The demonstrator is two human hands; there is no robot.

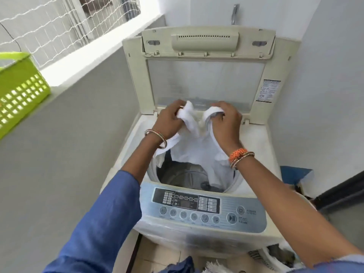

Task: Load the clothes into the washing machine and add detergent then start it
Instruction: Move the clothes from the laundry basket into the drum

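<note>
Together both hands, left [169,119] and right [226,120], grip a white garment [194,146] above the drum [183,175].

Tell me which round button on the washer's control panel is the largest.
The dark round start/pause button marked with play and pause symbols, at the right end of the grey control panel. It is bigger than the power button above it and the row of small buttons leftward.

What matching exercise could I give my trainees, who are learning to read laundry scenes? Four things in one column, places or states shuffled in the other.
Things:
1. white garment
2. green basket
3. washer lid
4. control panel

Places or states:
A. raised upright at the back
B. on the ledge at left
C. held by left hand and right hand over the drum
D. along the machine's near edge

Pairs: 1-C, 2-B, 3-A, 4-D
</note>
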